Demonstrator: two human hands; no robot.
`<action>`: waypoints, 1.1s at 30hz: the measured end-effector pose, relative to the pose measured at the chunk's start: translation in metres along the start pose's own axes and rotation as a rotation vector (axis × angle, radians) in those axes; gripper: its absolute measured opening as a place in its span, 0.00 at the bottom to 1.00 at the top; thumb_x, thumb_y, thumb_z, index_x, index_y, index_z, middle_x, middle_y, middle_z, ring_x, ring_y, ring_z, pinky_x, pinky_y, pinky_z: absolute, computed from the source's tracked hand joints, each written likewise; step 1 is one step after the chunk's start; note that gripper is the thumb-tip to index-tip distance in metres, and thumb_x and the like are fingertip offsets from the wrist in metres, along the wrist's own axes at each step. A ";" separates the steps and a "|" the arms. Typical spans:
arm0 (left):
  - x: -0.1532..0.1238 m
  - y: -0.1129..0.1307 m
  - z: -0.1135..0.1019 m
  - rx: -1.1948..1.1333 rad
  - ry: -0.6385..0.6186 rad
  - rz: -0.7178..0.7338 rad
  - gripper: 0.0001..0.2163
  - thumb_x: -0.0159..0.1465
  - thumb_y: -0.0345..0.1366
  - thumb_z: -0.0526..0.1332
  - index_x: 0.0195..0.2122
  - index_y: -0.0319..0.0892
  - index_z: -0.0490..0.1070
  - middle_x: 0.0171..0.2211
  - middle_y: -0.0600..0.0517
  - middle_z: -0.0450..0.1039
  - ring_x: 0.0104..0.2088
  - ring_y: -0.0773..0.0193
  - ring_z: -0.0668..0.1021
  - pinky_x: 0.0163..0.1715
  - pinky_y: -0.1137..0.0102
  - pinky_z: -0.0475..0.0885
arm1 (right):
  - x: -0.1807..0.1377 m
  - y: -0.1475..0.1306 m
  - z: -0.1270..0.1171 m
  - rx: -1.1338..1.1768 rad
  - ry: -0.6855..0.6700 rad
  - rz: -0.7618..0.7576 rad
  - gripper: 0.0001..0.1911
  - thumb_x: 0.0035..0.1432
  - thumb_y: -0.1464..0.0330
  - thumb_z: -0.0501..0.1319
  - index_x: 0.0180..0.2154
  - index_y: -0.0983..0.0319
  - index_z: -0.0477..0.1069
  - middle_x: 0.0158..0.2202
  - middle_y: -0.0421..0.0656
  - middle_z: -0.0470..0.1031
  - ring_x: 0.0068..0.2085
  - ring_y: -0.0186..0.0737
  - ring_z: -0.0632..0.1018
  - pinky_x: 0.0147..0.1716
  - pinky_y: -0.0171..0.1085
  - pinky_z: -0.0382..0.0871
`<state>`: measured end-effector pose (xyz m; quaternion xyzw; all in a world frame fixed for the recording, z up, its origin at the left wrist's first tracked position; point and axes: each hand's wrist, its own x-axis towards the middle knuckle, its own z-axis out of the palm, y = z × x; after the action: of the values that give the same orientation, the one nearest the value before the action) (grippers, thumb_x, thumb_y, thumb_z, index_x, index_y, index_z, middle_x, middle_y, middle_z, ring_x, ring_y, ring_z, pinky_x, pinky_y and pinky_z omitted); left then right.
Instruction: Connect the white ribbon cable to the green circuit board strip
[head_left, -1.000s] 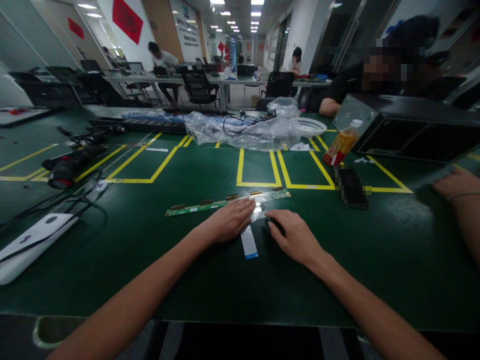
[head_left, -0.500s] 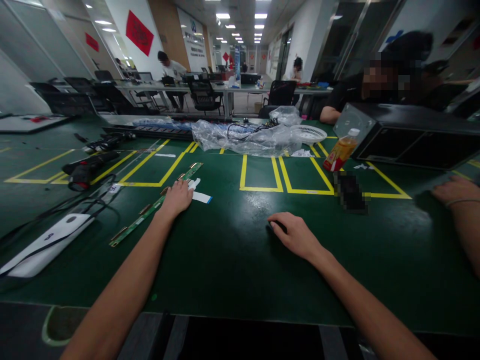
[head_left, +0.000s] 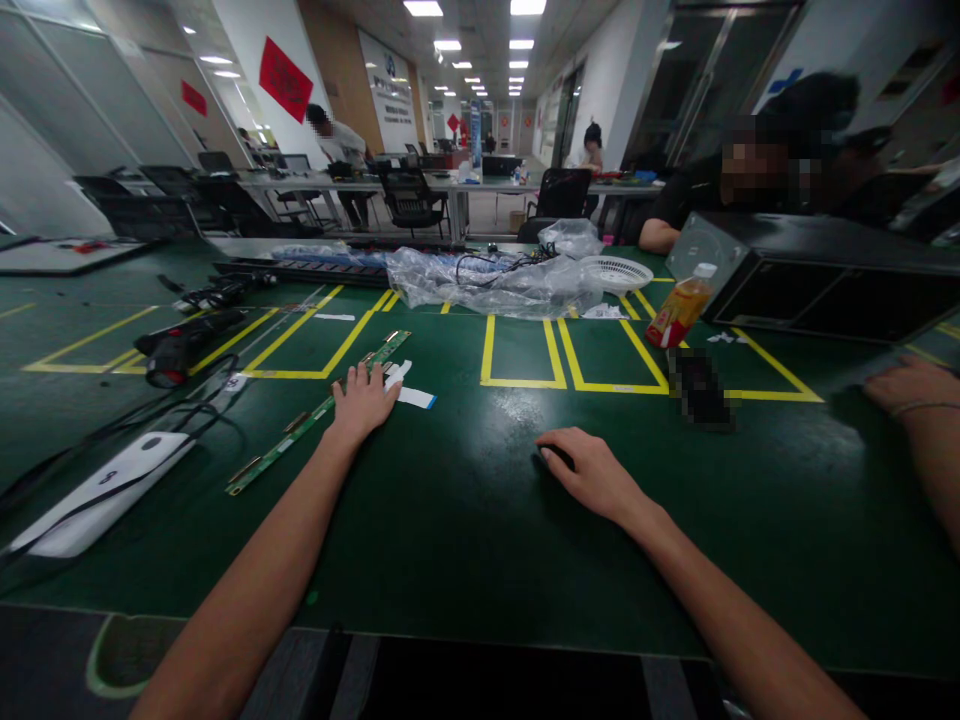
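My left hand (head_left: 364, 400) lies over a long, narrow green circuit board (head_left: 289, 440), palm down with its fingers spread. The board slants across the tabletop, and its middle is hidden under the fingers. Beside the fingertips is a white flat ribbon cable (head_left: 417, 398) with a blue end, partly covered by the hand. My right hand (head_left: 589, 468) rests on the bare green table (head_left: 480, 540), its fingers loosely curled and the thumb close to the index finger. A dark gap shows between thumb and finger, and I see nothing held there.
At left lie a white power bank-like slab (head_left: 112, 495) with black cables and a black power tool (head_left: 176, 350). Clear plastic wrap (head_left: 487, 280), a white basket (head_left: 619, 272), a drink bottle (head_left: 681, 305) and a black case (head_left: 817, 270) stand farther back. A co-worker's hand (head_left: 907, 385) rests at right.
The fingers of my left hand have spread apart over the board. My right hand stays in place. The view has shifted slightly.
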<state>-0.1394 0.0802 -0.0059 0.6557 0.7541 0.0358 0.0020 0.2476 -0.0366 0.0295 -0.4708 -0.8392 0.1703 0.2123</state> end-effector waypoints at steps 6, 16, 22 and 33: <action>-0.023 0.037 -0.004 0.040 -0.030 0.255 0.31 0.74 0.51 0.43 0.69 0.34 0.59 0.71 0.32 0.48 0.71 0.38 0.51 0.65 0.42 0.52 | -0.001 -0.002 -0.002 -0.002 -0.009 -0.004 0.13 0.70 0.66 0.55 0.50 0.59 0.75 0.49 0.46 0.81 0.51 0.46 0.79 0.52 0.50 0.73; -0.095 0.131 0.003 -0.102 -0.070 0.920 0.30 0.75 0.54 0.41 0.71 0.41 0.53 0.72 0.41 0.51 0.72 0.50 0.53 0.68 0.50 0.49 | -0.010 -0.010 0.018 -0.199 -0.141 -0.039 0.30 0.66 0.62 0.58 0.66 0.65 0.62 0.69 0.56 0.61 0.69 0.54 0.62 0.67 0.58 0.57; -0.037 0.056 -0.004 0.103 0.013 0.318 0.31 0.74 0.48 0.42 0.71 0.31 0.54 0.72 0.36 0.49 0.71 0.40 0.53 0.66 0.43 0.52 | -0.010 -0.005 0.017 -0.188 -0.143 -0.048 0.31 0.67 0.61 0.58 0.67 0.63 0.61 0.70 0.53 0.60 0.70 0.53 0.61 0.67 0.56 0.57; -0.003 0.013 0.002 0.031 -0.021 0.005 0.34 0.72 0.52 0.41 0.67 0.27 0.59 0.69 0.32 0.55 0.68 0.40 0.60 0.64 0.44 0.58 | -0.008 -0.010 0.013 -0.210 -0.124 -0.037 0.26 0.67 0.62 0.56 0.64 0.63 0.67 0.65 0.54 0.68 0.65 0.54 0.69 0.62 0.56 0.66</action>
<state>-0.1260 0.0795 -0.0069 0.6578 0.7530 0.0172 -0.0005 0.2373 -0.0495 0.0223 -0.4636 -0.8725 0.1062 0.1123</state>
